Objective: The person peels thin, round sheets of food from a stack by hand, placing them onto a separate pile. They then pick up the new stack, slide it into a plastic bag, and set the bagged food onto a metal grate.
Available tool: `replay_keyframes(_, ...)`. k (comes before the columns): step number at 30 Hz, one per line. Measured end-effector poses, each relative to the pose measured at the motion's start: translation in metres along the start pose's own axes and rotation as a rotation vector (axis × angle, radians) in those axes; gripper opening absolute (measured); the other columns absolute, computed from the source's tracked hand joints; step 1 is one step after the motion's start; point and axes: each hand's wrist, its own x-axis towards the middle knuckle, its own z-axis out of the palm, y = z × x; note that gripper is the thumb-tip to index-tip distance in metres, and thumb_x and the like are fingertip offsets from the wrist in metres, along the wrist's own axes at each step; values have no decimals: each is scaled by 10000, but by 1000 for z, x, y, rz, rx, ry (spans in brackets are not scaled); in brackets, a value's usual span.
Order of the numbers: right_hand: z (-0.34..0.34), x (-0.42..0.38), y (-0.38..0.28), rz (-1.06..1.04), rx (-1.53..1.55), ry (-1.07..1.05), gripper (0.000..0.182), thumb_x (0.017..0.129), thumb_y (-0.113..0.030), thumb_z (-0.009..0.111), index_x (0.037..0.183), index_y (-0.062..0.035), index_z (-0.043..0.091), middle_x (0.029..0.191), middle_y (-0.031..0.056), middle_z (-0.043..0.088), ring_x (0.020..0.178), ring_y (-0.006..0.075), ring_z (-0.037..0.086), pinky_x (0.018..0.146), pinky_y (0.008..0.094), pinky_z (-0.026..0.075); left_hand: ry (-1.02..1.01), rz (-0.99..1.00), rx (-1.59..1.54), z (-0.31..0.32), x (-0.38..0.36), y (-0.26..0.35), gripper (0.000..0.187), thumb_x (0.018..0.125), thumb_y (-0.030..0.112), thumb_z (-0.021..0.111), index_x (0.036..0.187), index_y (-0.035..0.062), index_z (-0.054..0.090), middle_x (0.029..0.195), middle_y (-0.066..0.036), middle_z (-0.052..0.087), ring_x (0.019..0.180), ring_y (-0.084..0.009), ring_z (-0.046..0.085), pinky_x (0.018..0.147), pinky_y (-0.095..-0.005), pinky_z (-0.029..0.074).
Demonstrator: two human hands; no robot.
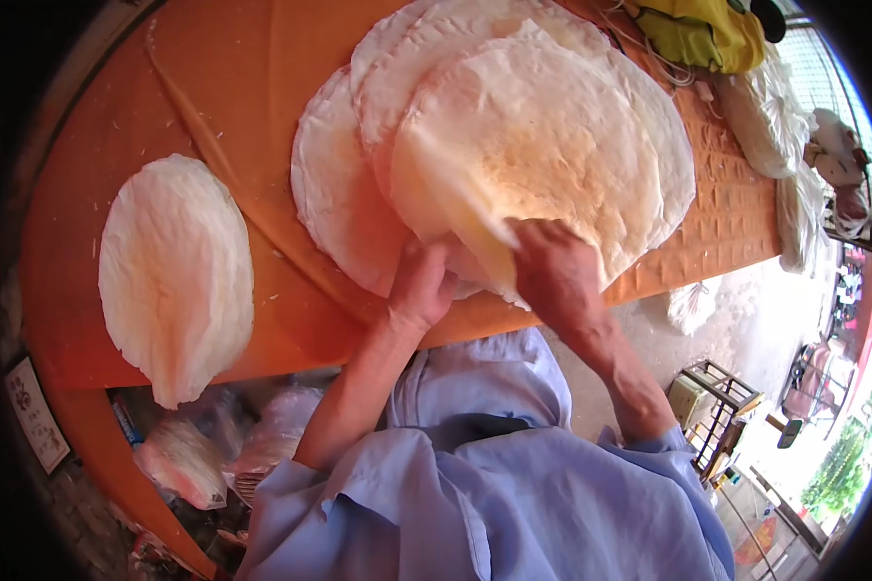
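Right hand (pixel 557 271): fingers curled closed, pinching the raised edge of a thin, pale top sheet (pixel 543 136). The lifted flap (pixel 484 237) runs from this grip leftward and away from the wearer, folded back over the sheet and slightly blurred.

Left hand (pixel 424 281): just left of the grip, at the near edge of the stack, thumb side up. Fingertips partly hidden; cannot tell whether it pinches a sheet or only touches one.

Top sheet: roughly round, mostly beyond the grip. Lower sheets (pixel 334 184) overlap beneath it, showing left of and beyond the grip.

Single sheet (pixel 176 271): well apart, left of both hands; its narrow tip overhangs the near edge of the orange cloth (pixel 73 290). The cloth lies under all sheets, with a long crease left of the grip.

Beyond the grip to the right: yellow bag (pixel 712 39), near pale plastic bags (pixel 765 107). Nearer the wearer than the grip, to the right: dark metal frame (pixel 717 402). Low, left of the left forearm: clear bags (pixel 186 460) under the table.
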Motion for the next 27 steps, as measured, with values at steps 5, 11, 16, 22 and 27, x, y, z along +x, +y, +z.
replay_keyframes(5, -4, 0, -8, 9, -27, -109, 390, 752, -117, 684, 1127, -37, 613, 989, 130, 651, 915, 319, 614, 760, 407, 512, -227, 102, 188, -32, 11, -10, 359, 907, 71, 558, 1260, 34, 501, 1191, -48, 579, 1060, -168, 587, 851, -311, 514)
replay_keyframes(11, 2, 3, -21, 29, 10, 53, 356, 726, -191, 691, 1040, -50, 602, 903, 127, 622, 859, 325, 607, 669, 431, 499, -106, 45, 72, -3, 0, 0, 345, 940, 168, 546, 1257, 38, 508, 1174, -44, 590, 1071, -193, 576, 865, -346, 489)
replay_keyframes(16, -12, 7, -19, 67, -39, 20, 146, 714, -97, 634, 844, -47, 592, 827, 131, 627, 806, 314, 623, 600, 428, 511, -344, -127, -492, -13, -3, 11, 506, 958, 357, 483, 1353, 45, 425, 1292, -112, 527, 1191, -240, 498, 962, -448, 427)
replay_keyframes(22, 3, 7, -31, -29, 28, 29, 317, 762, -247, 681, 985, -37, 595, 891, 149, 613, 849, 335, 609, 661, 438, 503, -213, -84, -138, -27, 9, 1, 390, 955, 262, 477, 1267, 29, 506, 1207, -93, 587, 1110, -213, 566, 915, -359, 474)
replay_keyframes(27, 13, 12, -34, 43, 17, 36, 323, 806, -261, 637, 1033, -34, 599, 899, 167, 626, 840, 351, 619, 664, 452, 501, -88, -38, 124, -14, 14, 0, 319, 919, 113, 549, 1221, 11, 535, 1161, -68, 612, 1050, -165, 602, 874, -300, 509)
